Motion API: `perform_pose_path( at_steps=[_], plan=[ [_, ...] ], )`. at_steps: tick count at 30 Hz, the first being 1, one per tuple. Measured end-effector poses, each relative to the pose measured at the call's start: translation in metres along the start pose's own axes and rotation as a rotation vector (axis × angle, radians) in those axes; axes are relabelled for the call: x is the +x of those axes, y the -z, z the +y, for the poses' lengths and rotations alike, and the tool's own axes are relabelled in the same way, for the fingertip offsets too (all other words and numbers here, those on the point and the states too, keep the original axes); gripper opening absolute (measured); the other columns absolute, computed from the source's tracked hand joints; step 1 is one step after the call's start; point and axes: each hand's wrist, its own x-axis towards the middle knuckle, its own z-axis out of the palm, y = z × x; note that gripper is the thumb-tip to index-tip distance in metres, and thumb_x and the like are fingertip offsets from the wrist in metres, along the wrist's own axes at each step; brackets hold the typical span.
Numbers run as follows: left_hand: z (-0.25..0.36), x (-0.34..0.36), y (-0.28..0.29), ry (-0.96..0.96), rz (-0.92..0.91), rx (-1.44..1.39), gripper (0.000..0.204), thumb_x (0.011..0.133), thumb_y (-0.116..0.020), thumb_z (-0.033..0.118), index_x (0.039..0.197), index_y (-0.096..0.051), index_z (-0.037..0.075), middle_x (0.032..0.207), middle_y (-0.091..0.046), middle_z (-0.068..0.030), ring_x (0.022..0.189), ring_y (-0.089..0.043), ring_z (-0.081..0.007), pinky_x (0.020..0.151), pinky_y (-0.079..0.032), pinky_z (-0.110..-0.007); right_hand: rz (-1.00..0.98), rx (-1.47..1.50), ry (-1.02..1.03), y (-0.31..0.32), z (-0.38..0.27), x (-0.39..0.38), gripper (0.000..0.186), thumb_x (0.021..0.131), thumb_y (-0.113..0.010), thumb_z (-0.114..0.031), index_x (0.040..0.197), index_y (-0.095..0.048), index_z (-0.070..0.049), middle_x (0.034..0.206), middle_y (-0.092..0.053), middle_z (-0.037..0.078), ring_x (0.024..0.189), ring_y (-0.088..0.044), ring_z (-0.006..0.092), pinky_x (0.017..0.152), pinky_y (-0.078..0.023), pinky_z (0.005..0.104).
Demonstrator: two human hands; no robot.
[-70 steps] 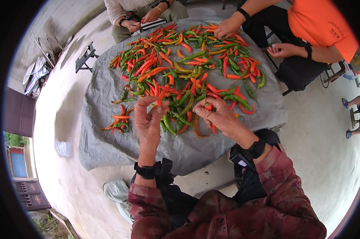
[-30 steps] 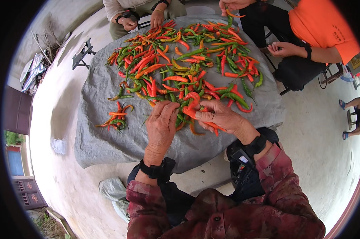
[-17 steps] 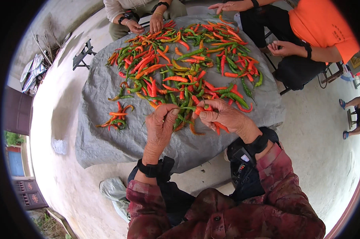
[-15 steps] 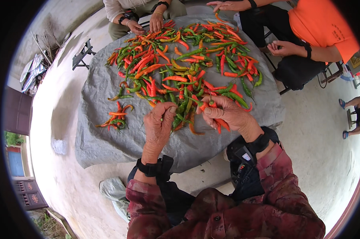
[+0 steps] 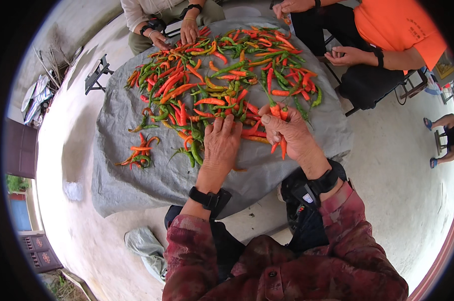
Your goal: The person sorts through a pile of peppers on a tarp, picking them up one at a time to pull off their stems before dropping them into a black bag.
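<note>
A large pile of red, green and orange chili peppers (image 5: 174,93) covers the far and middle part of a table under a grey cloth (image 5: 121,185). My left hand (image 5: 221,143) reaches into the near edge of the pile, its fingers curled down together among the peppers. Its fingertips are hidden, and so is anything between them. On the right, my right hand (image 5: 293,134) is closed around several red chili peppers (image 5: 282,146), whose stem ends show above the thumb and whose tips stick out below. Left of my left hand lies a small separate heap of chili peppers (image 5: 140,150).
Across the table, a person's hands (image 5: 189,30) touch the far side of the pile. Another person in an orange top (image 5: 387,25) sits at the far right, hands near the table edge. A small black stool (image 5: 97,75) stands left, a pale bag (image 5: 145,246) on the floor.
My left hand has gone from a raised pinch, forward and right, down into the pile. My right hand still grips the red peppers. The far-right person's upper hand has drawn back slightly.
</note>
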Motion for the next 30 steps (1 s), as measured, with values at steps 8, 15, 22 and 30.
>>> perform_pose_path(
  at_steps=[8, 15, 22, 30],
  plan=[
    [-0.007, 0.006, 0.004, 0.007, 0.062, -0.196, 0.017, 0.071, -0.057, 0.01, 0.088, -0.058, 0.009, 0.098, -0.057, -0.0056, 0.095, -0.05, -0.0253, 0.08, -0.039, -0.039, 0.059, -0.755, 0.234, 0.006, 0.012, 0.006, 0.027, 0.08, -0.066, -0.023, 0.098, -0.062, -0.003, 0.077, -0.062, 0.008, 0.067, -0.057, 0.0193, 0.068, -0.046, 0.0307],
    [-0.014, -0.003, 0.009, 0.065, 0.011, -0.363, 0.029, 0.069, -0.056, -0.001, 0.098, -0.057, 0.004, 0.098, -0.053, -0.0107, 0.091, -0.051, -0.0295, 0.079, -0.043, -0.039, 0.148, -1.146, 0.381, -0.008, 0.032, 0.009, 0.033, 0.078, -0.063, -0.022, 0.101, -0.059, 0.002, 0.083, -0.061, 0.018, 0.079, -0.061, 0.0255, 0.075, -0.045, 0.0337],
    [-0.019, -0.013, 0.017, -0.062, -0.072, -0.31, 0.03, 0.067, -0.056, -0.001, 0.096, -0.061, 0.005, 0.099, -0.053, -0.0086, 0.091, -0.052, -0.0267, 0.078, -0.044, -0.038, 0.044, -0.825, 0.11, -0.014, 0.029, 0.005, 0.039, 0.084, -0.062, -0.027, 0.113, -0.055, -0.002, 0.071, -0.062, 0.002, 0.055, -0.05, 0.0053, 0.053, -0.044, 0.0216],
    [-0.012, -0.013, 0.023, -0.043, -0.1, -0.277, 0.022, 0.068, -0.06, 0.007, 0.09, -0.06, 0.005, 0.095, -0.056, -0.0063, 0.088, -0.052, -0.0258, 0.076, -0.043, -0.036, 0.029, -1.016, -0.009, -0.012, 0.037, 0.011, 0.049, 0.077, -0.062, -0.028, 0.111, -0.05, 0.004, 0.1, -0.058, 0.023, 0.095, -0.055, 0.0356, 0.083, -0.043, 0.0381]
  ],
)
